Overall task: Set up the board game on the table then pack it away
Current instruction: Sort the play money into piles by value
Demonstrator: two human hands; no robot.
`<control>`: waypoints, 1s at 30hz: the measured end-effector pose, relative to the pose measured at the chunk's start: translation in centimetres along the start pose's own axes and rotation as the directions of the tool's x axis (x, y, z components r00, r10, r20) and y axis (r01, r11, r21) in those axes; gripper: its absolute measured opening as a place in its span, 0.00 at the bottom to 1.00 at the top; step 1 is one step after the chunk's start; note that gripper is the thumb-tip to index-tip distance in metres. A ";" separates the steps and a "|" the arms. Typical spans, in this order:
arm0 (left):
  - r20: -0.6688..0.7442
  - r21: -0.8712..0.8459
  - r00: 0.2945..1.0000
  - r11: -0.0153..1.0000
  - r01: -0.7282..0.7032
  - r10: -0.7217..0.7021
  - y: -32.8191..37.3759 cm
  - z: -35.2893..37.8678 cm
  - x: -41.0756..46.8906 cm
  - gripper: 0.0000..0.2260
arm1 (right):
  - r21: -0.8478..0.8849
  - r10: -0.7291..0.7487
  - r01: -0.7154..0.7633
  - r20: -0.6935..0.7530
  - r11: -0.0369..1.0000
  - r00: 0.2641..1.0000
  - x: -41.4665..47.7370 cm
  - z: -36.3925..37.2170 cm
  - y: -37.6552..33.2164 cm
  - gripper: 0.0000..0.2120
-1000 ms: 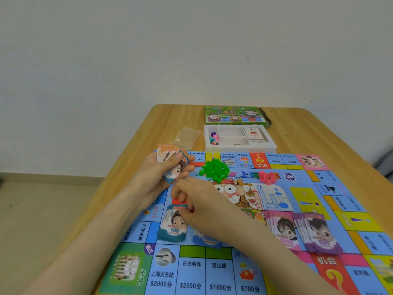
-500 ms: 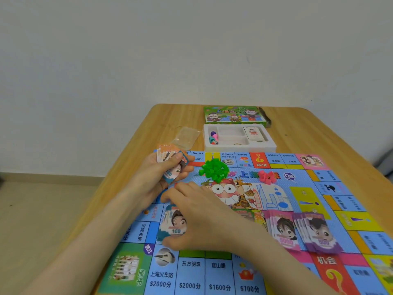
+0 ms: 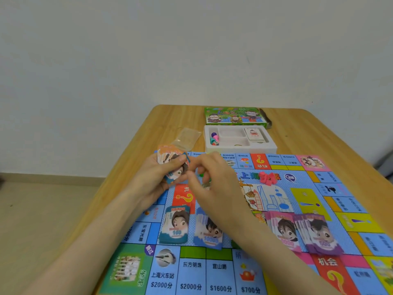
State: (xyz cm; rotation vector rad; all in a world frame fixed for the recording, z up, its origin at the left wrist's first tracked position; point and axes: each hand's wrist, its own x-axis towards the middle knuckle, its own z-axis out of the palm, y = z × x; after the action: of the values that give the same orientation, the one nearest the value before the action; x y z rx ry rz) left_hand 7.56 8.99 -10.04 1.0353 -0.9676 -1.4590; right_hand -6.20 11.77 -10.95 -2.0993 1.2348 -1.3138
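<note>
The colourful game board (image 3: 265,273) lies spread on the wooden table (image 3: 148,133). My left hand (image 3: 157,177) grips a fanned stack of play-money notes (image 3: 170,160) above the board's far left corner. My right hand (image 3: 212,184) is right beside it, its loosely bent fingertips at the stack's right edge with a gap between thumb and finger. It hides most of the green houses. Sorted piles lie on the board: teal 100 notes (image 3: 175,227), blue 10000 notes (image 3: 209,234), pink notes (image 3: 282,231) and purple 500 notes (image 3: 319,236).
Red houses (image 3: 269,178) sit in a heap at the board's middle. Behind the board stand the white box tray (image 3: 274,145) with pawns, a die and cards, the green box lid (image 3: 235,116), and a clear plastic bag (image 3: 187,137).
My right hand has lifted off the 100 pile and moved up and away to the stack in my left hand. The left hand stays put.
</note>
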 end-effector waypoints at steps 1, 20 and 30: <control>0.003 -0.002 1.000 1.000 0.003 -0.003 0.0 0.0 0.0 0.05 | 0.012 0.030 -0.030 -0.030 0.999 0.999 0.1 -0.1 0.0 0.03; 0.090 -0.099 0.994 0.993 0.067 -0.058 -0.2 0.1 0.0 0.09 | 0.054 0.049 -0.041 -0.148 0.998 0.988 0.4 -0.5 0.3 0.06; -0.030 -0.150 0.998 0.987 -0.054 0.050 -0.4 -0.2 0.7 0.12 | 0.372 0.228 -0.215 0.009 0.903 0.974 0.7 -1.4 -0.5 0.10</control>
State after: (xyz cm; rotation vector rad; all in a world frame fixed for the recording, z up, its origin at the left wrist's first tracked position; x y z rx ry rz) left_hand 7.57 8.33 -10.53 0.9099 -0.8456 -1.4483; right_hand -7.05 11.69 -9.50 -1.6283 1.0978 -1.3603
